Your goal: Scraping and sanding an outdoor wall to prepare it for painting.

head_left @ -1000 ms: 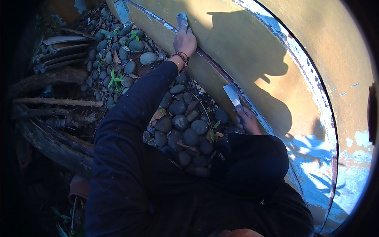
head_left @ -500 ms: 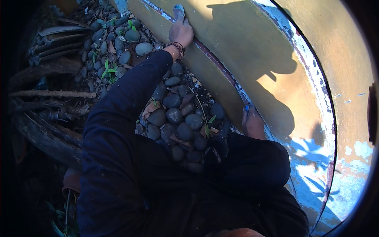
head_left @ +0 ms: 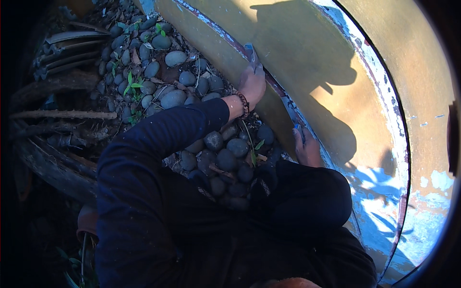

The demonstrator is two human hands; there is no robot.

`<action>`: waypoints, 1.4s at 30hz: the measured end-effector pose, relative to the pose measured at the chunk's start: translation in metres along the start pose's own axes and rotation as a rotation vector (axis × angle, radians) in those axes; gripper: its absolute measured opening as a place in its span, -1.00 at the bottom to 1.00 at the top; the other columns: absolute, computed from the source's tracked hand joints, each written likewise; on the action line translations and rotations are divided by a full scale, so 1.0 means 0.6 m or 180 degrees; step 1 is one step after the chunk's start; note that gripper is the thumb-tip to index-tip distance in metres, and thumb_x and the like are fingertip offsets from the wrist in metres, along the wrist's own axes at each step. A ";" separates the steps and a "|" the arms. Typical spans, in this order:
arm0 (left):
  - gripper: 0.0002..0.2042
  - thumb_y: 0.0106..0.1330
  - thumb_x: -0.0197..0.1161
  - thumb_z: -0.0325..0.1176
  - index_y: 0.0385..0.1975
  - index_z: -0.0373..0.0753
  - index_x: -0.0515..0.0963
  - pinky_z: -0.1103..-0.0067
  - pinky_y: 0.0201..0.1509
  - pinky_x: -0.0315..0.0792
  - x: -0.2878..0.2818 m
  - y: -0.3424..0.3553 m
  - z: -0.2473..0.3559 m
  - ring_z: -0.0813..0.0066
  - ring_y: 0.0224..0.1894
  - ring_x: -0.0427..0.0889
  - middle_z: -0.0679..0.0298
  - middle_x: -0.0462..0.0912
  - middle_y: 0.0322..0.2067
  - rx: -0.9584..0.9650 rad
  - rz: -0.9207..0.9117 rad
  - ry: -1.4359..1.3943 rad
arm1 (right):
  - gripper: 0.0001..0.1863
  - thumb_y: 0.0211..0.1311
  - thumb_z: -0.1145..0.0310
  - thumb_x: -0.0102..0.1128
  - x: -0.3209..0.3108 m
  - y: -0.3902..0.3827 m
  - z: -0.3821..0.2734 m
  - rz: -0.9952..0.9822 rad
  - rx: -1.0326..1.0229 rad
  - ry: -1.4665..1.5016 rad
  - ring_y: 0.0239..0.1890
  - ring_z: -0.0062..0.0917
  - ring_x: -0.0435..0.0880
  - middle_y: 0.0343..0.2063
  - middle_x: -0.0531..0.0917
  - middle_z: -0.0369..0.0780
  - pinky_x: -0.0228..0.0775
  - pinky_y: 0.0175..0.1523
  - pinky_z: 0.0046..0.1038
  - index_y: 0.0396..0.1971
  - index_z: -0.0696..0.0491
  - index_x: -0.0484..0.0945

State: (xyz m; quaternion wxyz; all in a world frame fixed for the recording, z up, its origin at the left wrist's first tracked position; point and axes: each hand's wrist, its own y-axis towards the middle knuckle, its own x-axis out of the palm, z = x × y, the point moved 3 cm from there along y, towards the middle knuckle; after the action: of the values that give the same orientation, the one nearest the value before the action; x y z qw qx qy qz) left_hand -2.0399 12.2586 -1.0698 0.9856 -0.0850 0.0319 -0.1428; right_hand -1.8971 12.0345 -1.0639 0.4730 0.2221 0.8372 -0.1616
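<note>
My left hand (head_left: 252, 87), with a dark beaded bracelet at its wrist, is closed on a flat grey-blue blade-like piece (head_left: 249, 51). The piece lies against the raised ridge (head_left: 288, 103) along the curved yellowish wall (head_left: 307, 57); its exact kind is unclear. Farther down the same ridge, my right hand (head_left: 308, 149) is held low beside my right knee. Its fingers are bent around a small blue thing (head_left: 297, 127), mostly hidden by them. Most of the right forearm is out of sight behind the knee.
Rounded grey stones (head_left: 174, 99) with dry leaves and green sprouts (head_left: 132, 85) cover the ground left of the wall. Stacked curved tiles (head_left: 72, 50), a thin branch (head_left: 65, 114) and a brown pot (head_left: 87, 223) lie farther left. Another ridge (head_left: 384, 81) has peeling paint.
My left hand has slid along the ridge, down and to the right, bringing the flat piece closer to my right hand. The right hand stays nearly in place.
</note>
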 end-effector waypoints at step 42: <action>-0.63 0.49 0.02 -0.12 -0.10 -0.37 0.51 0.37 -0.16 0.38 0.047 -0.042 -0.051 0.25 -0.17 0.53 0.11 0.59 -0.25 -0.0801 -0.0678 -0.0232 | -0.48 0.40 -0.07 0.05 0.004 0.005 0.002 0.0057 -0.0255 -0.0770 -0.24 0.17 0.63 -0.39 0.65 0.19 0.44 -0.08 0.06 -0.15 0.16 0.58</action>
State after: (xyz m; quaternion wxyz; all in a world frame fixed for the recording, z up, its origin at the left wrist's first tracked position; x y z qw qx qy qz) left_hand -2.0225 12.2220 -1.0966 0.9470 -0.2157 0.0046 -0.2381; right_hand -1.8960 12.0370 -1.0668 0.5804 0.1894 0.7778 -0.1494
